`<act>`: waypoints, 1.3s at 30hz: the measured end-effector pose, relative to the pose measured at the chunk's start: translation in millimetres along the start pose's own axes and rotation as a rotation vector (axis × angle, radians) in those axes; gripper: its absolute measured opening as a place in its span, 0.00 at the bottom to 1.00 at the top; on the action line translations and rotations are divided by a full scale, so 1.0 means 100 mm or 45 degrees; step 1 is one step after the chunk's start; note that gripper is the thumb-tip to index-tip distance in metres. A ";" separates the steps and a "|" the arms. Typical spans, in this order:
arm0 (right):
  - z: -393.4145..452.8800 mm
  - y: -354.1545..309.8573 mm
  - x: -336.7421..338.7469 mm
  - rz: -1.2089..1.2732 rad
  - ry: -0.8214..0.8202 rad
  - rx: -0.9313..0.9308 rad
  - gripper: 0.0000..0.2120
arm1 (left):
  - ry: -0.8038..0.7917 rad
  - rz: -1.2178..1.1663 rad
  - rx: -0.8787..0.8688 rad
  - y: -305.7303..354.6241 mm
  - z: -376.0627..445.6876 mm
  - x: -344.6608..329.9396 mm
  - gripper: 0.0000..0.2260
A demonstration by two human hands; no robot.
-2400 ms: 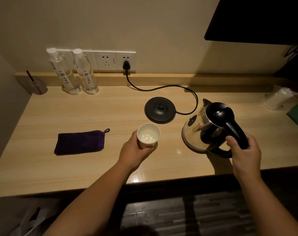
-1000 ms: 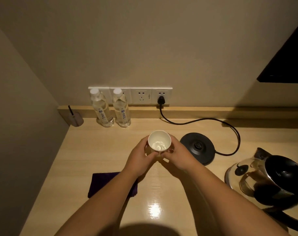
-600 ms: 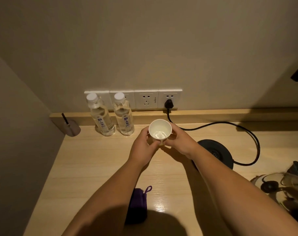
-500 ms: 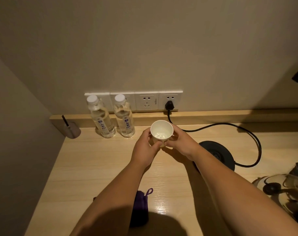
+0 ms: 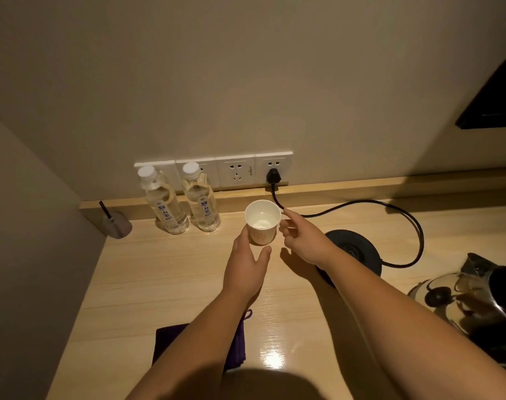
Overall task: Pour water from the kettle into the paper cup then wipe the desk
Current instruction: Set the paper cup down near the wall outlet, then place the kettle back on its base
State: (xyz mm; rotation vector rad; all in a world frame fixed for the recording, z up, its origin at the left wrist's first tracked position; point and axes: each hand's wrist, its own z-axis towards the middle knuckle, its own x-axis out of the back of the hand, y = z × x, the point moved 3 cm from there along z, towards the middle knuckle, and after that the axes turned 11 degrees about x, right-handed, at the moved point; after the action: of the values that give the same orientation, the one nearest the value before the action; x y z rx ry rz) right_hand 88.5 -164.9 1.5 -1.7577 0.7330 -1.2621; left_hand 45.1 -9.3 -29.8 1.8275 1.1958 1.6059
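Desk (image 5: 165,272) layout, back edge to front edge

The paper cup (image 5: 262,223) stands near the back edge with two bottles (image 5: 182,203) just to its left; a small holder (image 5: 117,225) sits in the back left corner. The left hand (image 5: 246,269) lies before the cup, the right hand (image 5: 301,241) just right of it. The kettle base (image 5: 358,249) lies right of the hands, the kettle (image 5: 477,301) toward the right edge, and the cloth (image 5: 234,347) by the front edge, under the left forearm.

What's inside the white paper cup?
The paper cup holds a little pale stuff at the bottom; it is too blurred to name. The near inner wall is hidden by the rim.
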 end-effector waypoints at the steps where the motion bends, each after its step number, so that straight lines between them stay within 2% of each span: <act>1: -0.09 0.00 0.02 -0.036 0.029 0.014 0.33 | 0.015 0.055 -0.011 0.00 -0.10 -0.03 0.29; 7: -0.87 0.16 0.15 -0.492 0.145 0.146 0.21 | -0.079 0.544 -0.157 -0.17 -0.90 -0.35 0.26; 11: -1.52 0.29 0.18 -0.784 0.186 0.216 0.17 | -0.160 0.919 -0.305 -0.30 -1.35 -0.58 0.31; 14: -2.01 0.36 0.27 -0.917 0.221 0.215 0.15 | -0.200 1.063 -0.325 -0.36 -1.56 -0.72 0.29; 19: -2.74 0.46 0.56 -1.091 0.265 0.249 0.11 | -0.143 1.122 -0.378 -0.38 -1.63 -0.75 0.30; 25: -3.42 0.41 1.15 -1.128 0.688 0.507 0.10 | -0.107 1.162 -0.388 -0.33 -1.67 -0.76 0.30; 29: -3.64 0.41 1.56 -1.191 0.868 0.440 0.13 | -0.098 1.173 -0.374 -0.33 -1.67 -0.78 0.30; 32: -3.64 0.54 1.80 -1.038 0.849 0.189 0.20 | -0.094 1.158 -0.372 -0.33 -1.68 -0.79 0.30; 35: -3.55 0.66 1.91 -0.474 0.769 -0.160 0.29 | -0.094 1.163 -0.366 -0.33 -1.67 -0.79 0.30; 36: -3.52 0.69 1.91 -0.312 0.750 -0.226 0.28 | -0.094 1.164 -0.366 -0.32 -1.68 -0.79 0.31; 39: -3.44 0.76 1.84 -0.078 0.776 -0.234 0.14 | -0.081 1.164 -0.382 -0.31 -1.68 -0.80 0.32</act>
State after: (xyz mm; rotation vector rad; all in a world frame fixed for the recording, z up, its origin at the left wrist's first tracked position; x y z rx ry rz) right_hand -176.6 -453.5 71.2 -1.5424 1.1726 -1.8520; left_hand -120.7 -93.9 -59.8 2.3239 0.0068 1.9840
